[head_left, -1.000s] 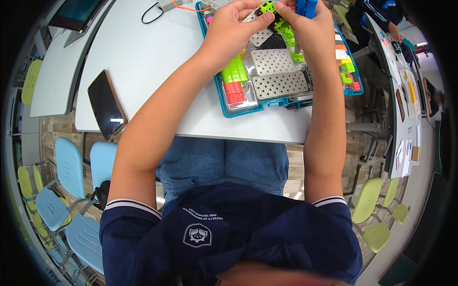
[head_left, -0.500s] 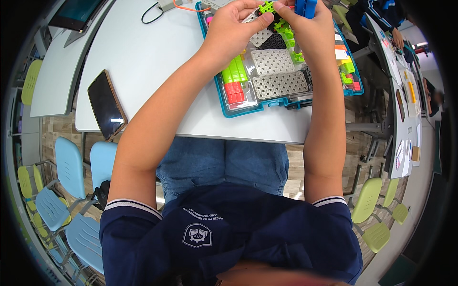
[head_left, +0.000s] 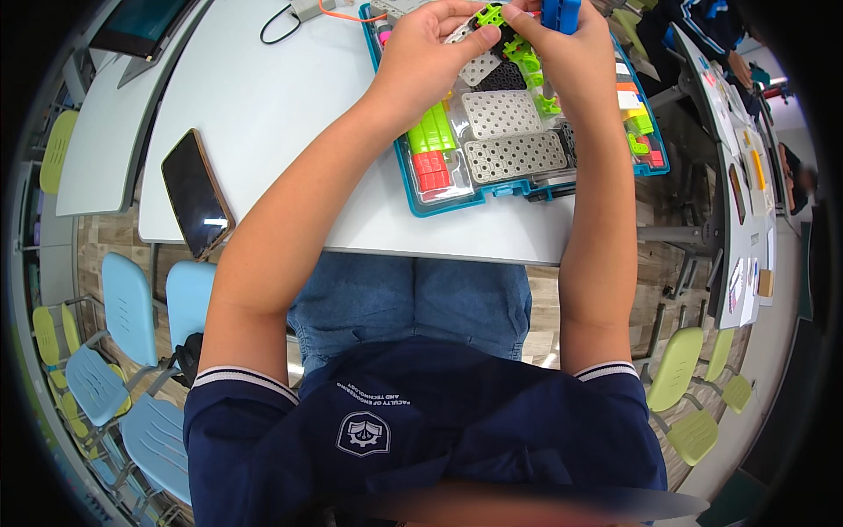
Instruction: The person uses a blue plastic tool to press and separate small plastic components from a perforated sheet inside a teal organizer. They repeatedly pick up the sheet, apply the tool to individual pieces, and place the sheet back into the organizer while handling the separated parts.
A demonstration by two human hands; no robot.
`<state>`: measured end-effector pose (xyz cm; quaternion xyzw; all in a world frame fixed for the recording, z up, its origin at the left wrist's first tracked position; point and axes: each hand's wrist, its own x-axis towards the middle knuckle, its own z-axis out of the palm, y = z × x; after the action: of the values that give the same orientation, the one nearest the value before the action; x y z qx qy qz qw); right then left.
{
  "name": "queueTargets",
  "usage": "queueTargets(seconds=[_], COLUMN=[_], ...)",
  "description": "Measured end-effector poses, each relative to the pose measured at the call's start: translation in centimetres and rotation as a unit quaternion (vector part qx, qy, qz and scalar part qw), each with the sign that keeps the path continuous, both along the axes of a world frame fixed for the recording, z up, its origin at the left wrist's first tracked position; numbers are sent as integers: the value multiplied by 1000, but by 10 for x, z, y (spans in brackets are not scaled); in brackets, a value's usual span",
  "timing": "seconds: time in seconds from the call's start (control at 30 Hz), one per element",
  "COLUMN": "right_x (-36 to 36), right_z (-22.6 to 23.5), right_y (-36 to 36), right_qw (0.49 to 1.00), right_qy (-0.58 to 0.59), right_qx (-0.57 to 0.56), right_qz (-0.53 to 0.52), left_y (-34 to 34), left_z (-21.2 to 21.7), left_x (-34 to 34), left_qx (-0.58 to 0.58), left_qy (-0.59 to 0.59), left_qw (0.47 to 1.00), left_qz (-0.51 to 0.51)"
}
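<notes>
Above the parts box, at the upper edge of the view, my left hand [head_left: 426, 57] is closed with thumb and fingers pinching a small assembly. A bright green connector piece [head_left: 489, 15] with a light grey perforated strip shows there. My right hand [head_left: 571, 57] reaches the same green piece from the other side, its thumb and fingertips closed on it. A blue handle-like thing [head_left: 562, 14] stands up by the right hand's fingers; whether it is gripped there I cannot tell. Below lie grey perforated plates [head_left: 502, 114], a black plate [head_left: 502, 77] and green connectors [head_left: 527, 60].
The teal-edged parts box [head_left: 448, 207] sits on the white table [head_left: 290, 97], with green blocks [head_left: 432, 132] and red blocks [head_left: 431, 171] in it. A phone [head_left: 195, 189] lies at the table's left. Chairs stand on both sides. A person's hand [head_left: 740, 68] shows at another table.
My hands and the green piece have hardly moved. At the upper right the other person's hand and sleeve have shifted slightly.
</notes>
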<state>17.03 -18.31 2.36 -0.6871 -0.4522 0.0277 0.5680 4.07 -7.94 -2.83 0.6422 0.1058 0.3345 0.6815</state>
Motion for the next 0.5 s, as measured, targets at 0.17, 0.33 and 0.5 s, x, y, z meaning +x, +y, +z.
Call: queueTargets(seconds=[0.17, 0.33, 0.5], right_x=[0, -1, -4], right_z=[3, 14, 20], right_y=[-2, -11, -16], right_qw=[1000, 995, 987], right_qy=[-13, 3, -12], right_qx=[-15, -24, -86], right_qz=[1, 99, 136], left_y=[-2, -4, 2], left_z=[4, 6, 1], left_x=[-2, 0, 1], left_qx=[14, -23, 2], left_qy=[11, 24, 2], left_qw=[1000, 999, 1000], left_qz=[2, -3, 12])
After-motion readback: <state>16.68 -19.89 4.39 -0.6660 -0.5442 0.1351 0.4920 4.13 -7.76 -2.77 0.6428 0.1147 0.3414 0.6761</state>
